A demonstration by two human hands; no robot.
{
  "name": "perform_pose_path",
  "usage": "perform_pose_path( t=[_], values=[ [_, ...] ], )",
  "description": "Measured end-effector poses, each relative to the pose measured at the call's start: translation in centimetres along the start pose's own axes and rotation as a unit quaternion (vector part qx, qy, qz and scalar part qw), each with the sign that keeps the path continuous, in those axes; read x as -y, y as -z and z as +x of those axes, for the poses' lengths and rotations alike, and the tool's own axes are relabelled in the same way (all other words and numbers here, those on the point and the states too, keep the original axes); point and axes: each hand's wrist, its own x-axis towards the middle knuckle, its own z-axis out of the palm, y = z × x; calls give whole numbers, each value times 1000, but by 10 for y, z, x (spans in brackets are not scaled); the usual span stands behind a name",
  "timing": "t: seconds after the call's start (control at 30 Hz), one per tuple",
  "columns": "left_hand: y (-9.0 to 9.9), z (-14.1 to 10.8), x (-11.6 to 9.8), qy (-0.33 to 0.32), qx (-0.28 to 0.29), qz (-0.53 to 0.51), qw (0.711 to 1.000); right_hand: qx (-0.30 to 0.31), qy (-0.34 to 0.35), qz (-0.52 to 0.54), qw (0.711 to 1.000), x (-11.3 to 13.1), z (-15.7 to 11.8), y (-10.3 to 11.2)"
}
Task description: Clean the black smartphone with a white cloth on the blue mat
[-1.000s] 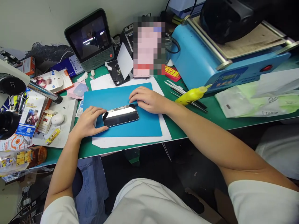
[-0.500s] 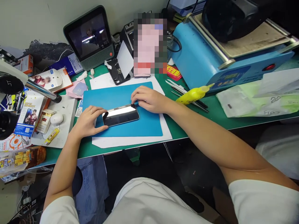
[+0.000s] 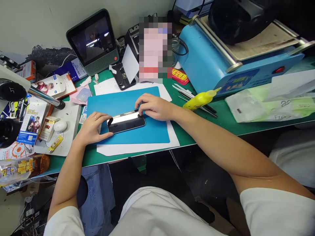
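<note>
A dark, glossy smartphone point(image 3: 128, 124) lies flat, screen up, on a blue mat point(image 3: 147, 136), with a bright reflection along its upper half. My left hand point(image 3: 94, 127) grips its left end, the thumb at the lower corner and the fingers at the upper one. At the phone's upper right corner, my right hand point(image 3: 154, 107) has its fingers bent and the fingertips touching the screen's edge. Whether those fingertips pinch anything small cannot be made out. Under the mat lies white paper point(image 3: 137, 149).
Behind the mat are an opened black phone part point(image 3: 121, 77) and a smart display point(image 3: 92, 42). A blue machine point(image 3: 204, 62) stands at the right, near a yellow bottle point(image 3: 200, 100) and tweezers. A lamp arm point(image 3: 46, 96), boxes and a lighter point(image 3: 55, 144) crowd the left.
My right hand has shifted slightly left and down, its fingertips now over the phone's upper right corner. My left hand keeps its hold. The view has moved a little.
</note>
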Motion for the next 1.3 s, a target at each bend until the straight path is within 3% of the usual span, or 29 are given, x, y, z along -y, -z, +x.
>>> perform_pose_path(
  t=[0.17, 0.33, 0.6, 0.9, 1.13, 1.3],
  values=[
    [1, 0, 1, 12, 10, -11, 1000, 9, 1, 6, 1000, -2, 1, -1],
    [0, -1, 2, 24, -16, -20, 999, -38, -13, 0, 999, -5, 0, -1],
    [4, -8, 18, 120, -129, 48, 983, -8, 8, -3, 1000, -5, 2, -3],
    [2, -4, 13, 161, -12, 69, 985, -11, 27, -18, 999, -5, 0, -5],
    [0, -5, 16, 124, -25, 78, 989, -49, 53, -20, 997, -14, 2, -11],
    [-3, -6, 22, 113, -39, 32, 992, -117, 16, -22, 993, -17, 4, -13]
  ],
)
